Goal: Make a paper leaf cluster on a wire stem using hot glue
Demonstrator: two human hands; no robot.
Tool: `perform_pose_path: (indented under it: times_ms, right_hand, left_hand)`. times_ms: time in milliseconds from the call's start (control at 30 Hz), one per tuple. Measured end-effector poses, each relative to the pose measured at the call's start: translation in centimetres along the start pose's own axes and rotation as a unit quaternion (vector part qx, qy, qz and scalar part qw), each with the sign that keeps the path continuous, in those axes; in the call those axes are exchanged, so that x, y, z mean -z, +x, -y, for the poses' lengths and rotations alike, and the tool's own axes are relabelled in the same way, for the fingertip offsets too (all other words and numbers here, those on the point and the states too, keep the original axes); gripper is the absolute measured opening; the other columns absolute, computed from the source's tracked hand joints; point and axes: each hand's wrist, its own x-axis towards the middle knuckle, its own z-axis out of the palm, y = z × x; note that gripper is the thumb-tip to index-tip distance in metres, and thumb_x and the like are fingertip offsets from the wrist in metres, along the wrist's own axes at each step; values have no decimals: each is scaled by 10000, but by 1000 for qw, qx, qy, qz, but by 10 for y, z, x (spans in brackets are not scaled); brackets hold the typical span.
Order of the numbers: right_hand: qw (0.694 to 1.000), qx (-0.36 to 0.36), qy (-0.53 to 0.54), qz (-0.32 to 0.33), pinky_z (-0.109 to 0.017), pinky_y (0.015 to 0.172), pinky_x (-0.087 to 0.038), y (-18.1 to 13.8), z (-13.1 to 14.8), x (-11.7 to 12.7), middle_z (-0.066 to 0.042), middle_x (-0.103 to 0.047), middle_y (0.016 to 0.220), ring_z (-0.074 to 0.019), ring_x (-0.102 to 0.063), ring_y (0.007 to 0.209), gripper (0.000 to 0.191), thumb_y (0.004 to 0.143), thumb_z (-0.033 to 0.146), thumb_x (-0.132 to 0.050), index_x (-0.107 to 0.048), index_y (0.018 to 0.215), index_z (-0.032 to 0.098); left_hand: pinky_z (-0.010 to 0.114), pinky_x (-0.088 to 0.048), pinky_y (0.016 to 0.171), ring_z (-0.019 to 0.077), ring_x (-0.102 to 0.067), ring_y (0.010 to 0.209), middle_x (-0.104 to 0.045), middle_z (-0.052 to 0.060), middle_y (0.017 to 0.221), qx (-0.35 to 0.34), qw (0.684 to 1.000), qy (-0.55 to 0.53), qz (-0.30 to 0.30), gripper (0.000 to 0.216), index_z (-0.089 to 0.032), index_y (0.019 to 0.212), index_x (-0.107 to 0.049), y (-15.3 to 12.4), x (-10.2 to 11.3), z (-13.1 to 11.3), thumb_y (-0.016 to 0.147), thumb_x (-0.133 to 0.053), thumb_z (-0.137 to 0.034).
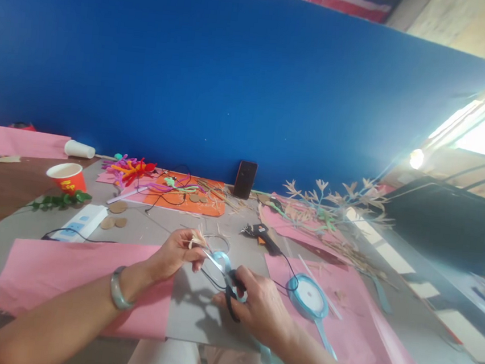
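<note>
My left hand (175,253) is closed in a pinch on a small bundle of dried straw (198,239) with a thin wire ring (216,242) beside it. A grey bangle sits on that wrist. My right hand (256,306) grips black-handled scissors (227,278), fingers through the loops, the blades pointing up-left toward the straw bundle. A strip of light blue ribbon crosses the blades. Both hands hover over the grey table (195,315), between two pink paper sheets.
A light blue ribbon spool (308,296) lies on the right pink paper (340,329). A glue gun (263,235) with a black cord, dried branches (334,205), a black phone (245,179), pipe cleaners (130,169), a red cup (68,177) and a power strip (79,223) lie around.
</note>
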Motion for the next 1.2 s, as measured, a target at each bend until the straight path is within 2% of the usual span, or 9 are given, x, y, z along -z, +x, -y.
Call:
perform_pose_path:
  times_ms: [733,967,1200]
  right_hand:
    - [997,26,-62,-27,-242,460,-222,-2,-9,-10,29,-530,547,-128,-474,467,352,844,526,-583,-503,710,210]
    - [998,24,-34,-36,-244,459,-236,1,-13,-15,26,-514,537,-122,-470,461,387,865,551,-552,-465,686,219]
    - [1000,14,11,4,-234,481,-268,5,-13,-16,19,-575,617,-125,-480,499,322,827,496,-606,-476,727,218]
  left_hand:
    - [198,-409,429,85,-525,414,-574,-30,492,15,1000,-3,-16,247,-122,677,-587,-1,-5,-7,647,-797,-249]
    - [202,-413,439,80,-519,415,-581,-27,499,26,999,4,-20,228,-114,684,-609,-4,-10,-13,640,-793,-241]
    - [197,-407,432,84,-518,407,-565,-33,474,17,1000,-4,-9,216,-122,682,-610,-3,-6,-7,652,-790,-238]
